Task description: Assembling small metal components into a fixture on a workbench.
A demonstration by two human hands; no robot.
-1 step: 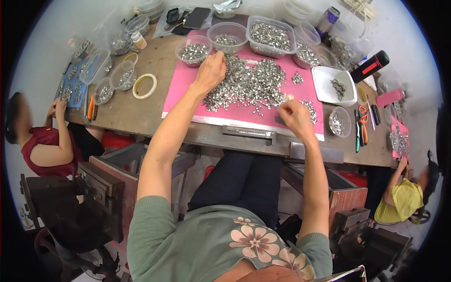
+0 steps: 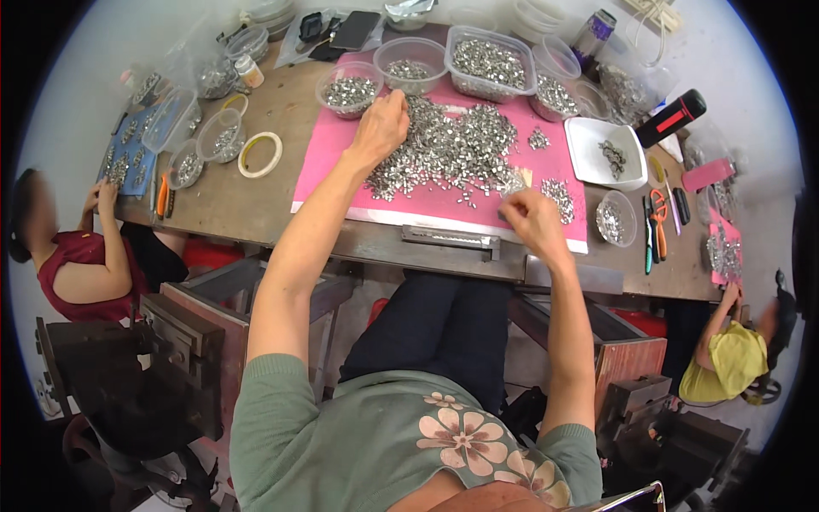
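Observation:
A broad heap of small silvery metal pieces (image 2: 456, 145) covers the middle of a pink mat (image 2: 320, 175). At the heap's upper left edge, beside a round clear tub of pieces (image 2: 350, 92), my left hand (image 2: 384, 124) is closed with fingers curled down. Whatever it grips is hidden. My right hand (image 2: 535, 218) is closed too, thumb and fingers drawn together low over the mat at the heap's lower right. I cannot make out what is between them. Just right of it lies a smaller pile of pieces (image 2: 557, 200), and a little cluster (image 2: 537, 138) sits higher up.
Behind the heap stand a round tub (image 2: 412, 64) and a rectangular tub (image 2: 490, 66) of pieces. To the right are a white tray (image 2: 606, 154), a small cup (image 2: 616, 218) and orange-handled pliers (image 2: 658, 213). Tape rolls (image 2: 260, 155) lie left. Co-workers sit at both sides.
My right hand has shifted slightly left, and more of the small pile beside it shows. My left hand stays at about the same place.

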